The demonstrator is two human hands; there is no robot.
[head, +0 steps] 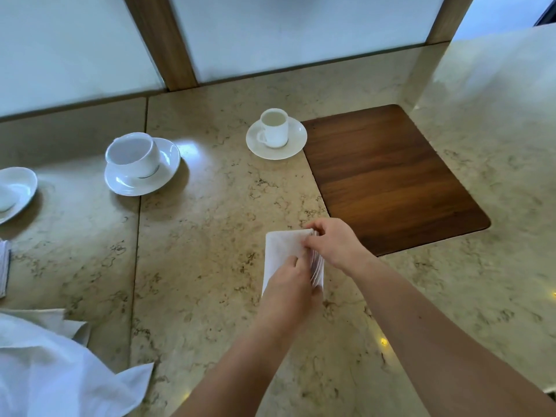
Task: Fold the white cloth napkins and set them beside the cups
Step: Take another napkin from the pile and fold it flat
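- You are holding a folded white napkin [281, 254] flat on the beige stone surface [210, 236], toward its near edge, just left of the inset wooden panel [388, 179].
- Your left hand [290, 282] is pinching the napkin's near part, fingers curled on the cloth.
- Your right hand [334, 243] is gripping the stacked folds along its right edge.
- A small cup [274, 127] on a saucer [296, 139] is sitting well beyond the napkin; a wider cup [132, 155] is standing toward the left edge.
- Loose white cloth [54, 368] is lying at the near left corner.
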